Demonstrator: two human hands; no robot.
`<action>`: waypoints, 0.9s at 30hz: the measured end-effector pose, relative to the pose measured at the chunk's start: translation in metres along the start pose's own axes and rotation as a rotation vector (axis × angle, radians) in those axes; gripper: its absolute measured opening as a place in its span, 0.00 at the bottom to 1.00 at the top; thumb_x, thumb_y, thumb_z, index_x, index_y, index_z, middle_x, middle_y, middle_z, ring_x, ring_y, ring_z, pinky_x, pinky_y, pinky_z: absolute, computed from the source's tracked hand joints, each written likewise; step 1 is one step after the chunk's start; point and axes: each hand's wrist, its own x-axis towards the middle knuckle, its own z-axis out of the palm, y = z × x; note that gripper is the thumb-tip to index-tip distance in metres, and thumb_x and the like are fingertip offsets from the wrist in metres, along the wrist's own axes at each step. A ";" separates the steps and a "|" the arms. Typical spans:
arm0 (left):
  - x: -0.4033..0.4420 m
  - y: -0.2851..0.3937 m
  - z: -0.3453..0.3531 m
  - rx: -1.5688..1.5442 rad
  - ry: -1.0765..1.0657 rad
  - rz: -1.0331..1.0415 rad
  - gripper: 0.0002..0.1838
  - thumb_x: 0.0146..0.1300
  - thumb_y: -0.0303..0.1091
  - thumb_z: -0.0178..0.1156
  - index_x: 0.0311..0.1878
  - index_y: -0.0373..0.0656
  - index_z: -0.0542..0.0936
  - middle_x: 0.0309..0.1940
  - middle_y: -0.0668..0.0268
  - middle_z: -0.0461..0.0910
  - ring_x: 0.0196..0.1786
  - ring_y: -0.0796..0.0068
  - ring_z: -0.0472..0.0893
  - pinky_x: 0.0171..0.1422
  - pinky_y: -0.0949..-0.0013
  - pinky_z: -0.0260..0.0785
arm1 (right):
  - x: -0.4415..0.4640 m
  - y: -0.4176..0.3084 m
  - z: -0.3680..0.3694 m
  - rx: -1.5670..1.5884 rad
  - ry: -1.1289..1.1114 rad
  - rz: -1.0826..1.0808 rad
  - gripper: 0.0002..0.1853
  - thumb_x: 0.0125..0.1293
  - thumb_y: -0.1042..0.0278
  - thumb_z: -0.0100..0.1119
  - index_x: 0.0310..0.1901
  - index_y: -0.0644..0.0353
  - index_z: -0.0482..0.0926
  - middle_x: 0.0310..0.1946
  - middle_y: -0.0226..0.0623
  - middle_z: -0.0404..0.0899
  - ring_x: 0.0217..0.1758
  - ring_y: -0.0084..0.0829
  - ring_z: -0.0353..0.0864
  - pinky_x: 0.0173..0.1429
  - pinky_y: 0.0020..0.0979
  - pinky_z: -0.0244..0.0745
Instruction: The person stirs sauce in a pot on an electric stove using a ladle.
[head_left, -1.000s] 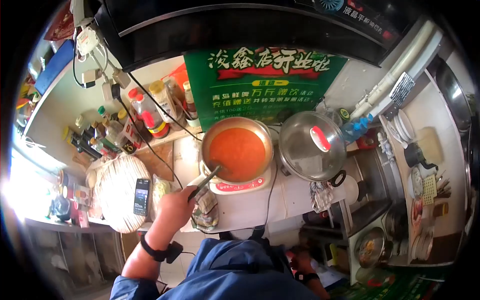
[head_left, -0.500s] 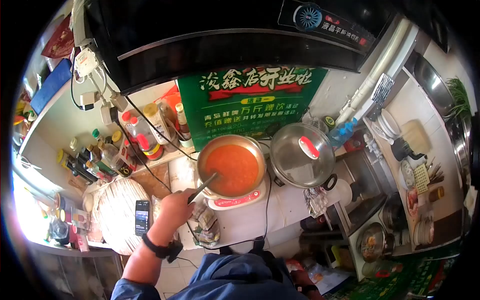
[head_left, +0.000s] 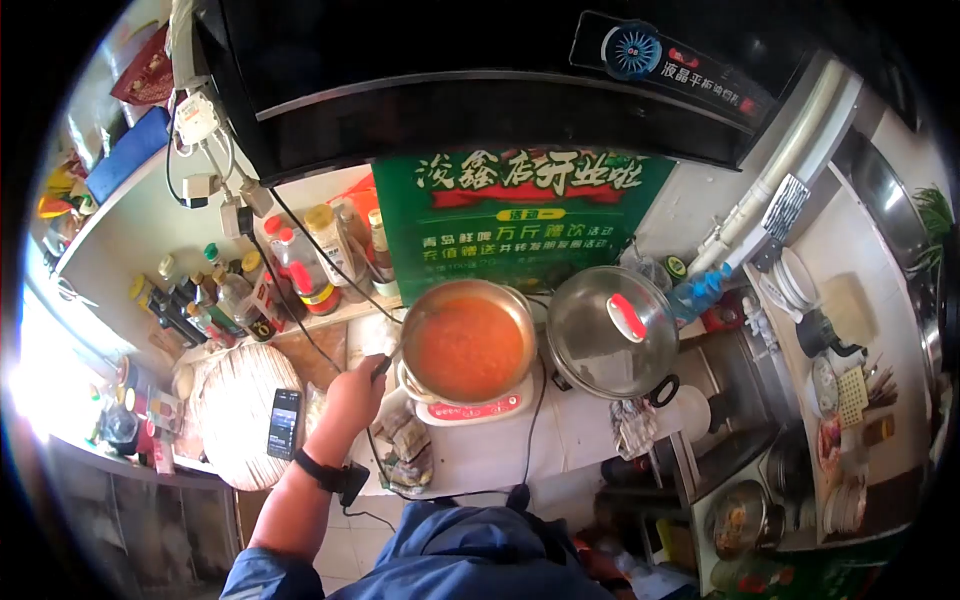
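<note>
My left hand (head_left: pixel 352 400) is closed around the dark handle of a long utensil (head_left: pixel 381 368) at the left side of the pan. The utensil's head cannot be made out. Orange-red liquid (head_left: pixel 470 348) fills the round metal pan (head_left: pixel 530 325), which sits on a white and red cooker (head_left: pixel 470 410). To its right, a glass lid (head_left: pixel 590 345) with a red and white knob covers a second pan. A crumpled cloth (head_left: pixel 408 450) lies just right of my left wrist. At my right side is a dark, shadowed shape, perhaps my right hand (head_left: pixel 602 567); no fingers are discernible.
A phone (head_left: pixel 283 423) rests on a round pale board (head_left: pixel 235 400) at left. Several bottles (head_left: pixel 235 300) line the back left. A black cable (head_left: pixel 530 435) runs down the counter between the pans. Above hangs a black hood (head_left: pixel 480 90); dishes (head_left: pixel 795 280) fill the right shelf.
My left hand has moved slightly left and up, drawing the utensil away from the middle of the liquid toward the pan's left rim. The whole view has shifted slightly.
</note>
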 end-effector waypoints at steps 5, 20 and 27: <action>0.006 -0.027 0.013 -0.360 -0.227 -0.368 0.18 0.79 0.42 0.56 0.59 0.39 0.83 0.29 0.54 0.87 0.24 0.62 0.85 0.28 0.59 0.75 | 0.033 0.038 -0.033 0.292 -0.118 -0.002 0.28 0.79 0.50 0.57 0.70 0.63 0.75 0.33 0.41 0.75 0.39 0.41 0.82 0.40 0.42 0.75; -0.015 0.024 0.082 -0.283 -0.240 -0.093 0.22 0.78 0.43 0.60 0.66 0.38 0.84 0.28 0.59 0.84 0.27 0.74 0.82 0.33 0.66 0.75 | 0.049 0.178 -0.048 -0.278 0.037 -0.155 0.21 0.62 0.56 0.70 0.56 0.51 0.87 0.47 0.52 0.88 0.50 0.59 0.87 0.52 0.57 0.82; -0.100 0.119 0.025 0.136 -0.043 0.015 0.21 0.70 0.37 0.64 0.66 0.53 0.84 0.50 0.52 0.87 0.49 0.45 0.88 0.54 0.47 0.80 | 0.070 0.192 -0.077 -0.584 -0.272 -0.268 0.20 0.52 0.53 0.79 0.44 0.54 0.91 0.45 0.49 0.89 0.50 0.56 0.88 0.55 0.55 0.83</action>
